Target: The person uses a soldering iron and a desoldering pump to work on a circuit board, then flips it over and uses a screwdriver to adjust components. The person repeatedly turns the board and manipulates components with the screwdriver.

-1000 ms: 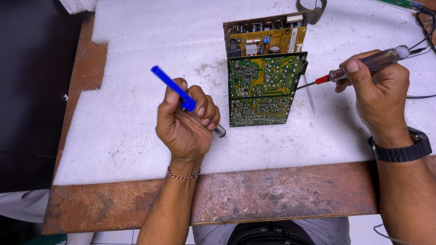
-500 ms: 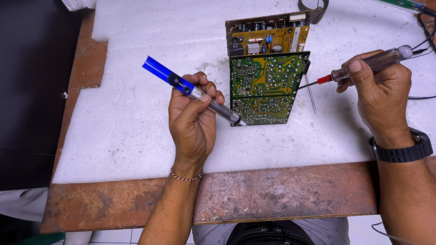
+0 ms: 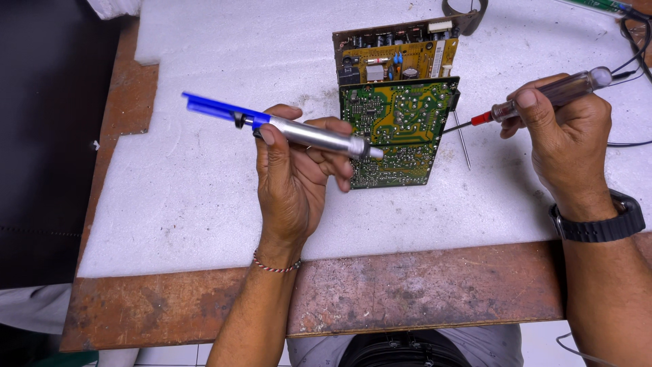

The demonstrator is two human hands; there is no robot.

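**Pump levelled at the board**

Since half a second ago the pump [image 3: 299, 132] has been swung flatter, its blue plunger end now pointing away from the board [image 3: 397, 132] and its white tip brought against the board's left edge. It is gripped by the left hand [image 3: 295, 183], fingers curled fully round the silver barrel. The iron [image 3: 543, 95] is held right of the board by the right hand [image 3: 564, 136], fingers closed on the handle, its thin tip just touching the board's right edge. The board stands tilted on white foam [image 3: 204, 204], another board [image 3: 394, 58] behind it. Risk, as judged: the propped board could be tipped by pressure from either tool; foam could be scorched if the iron dips.
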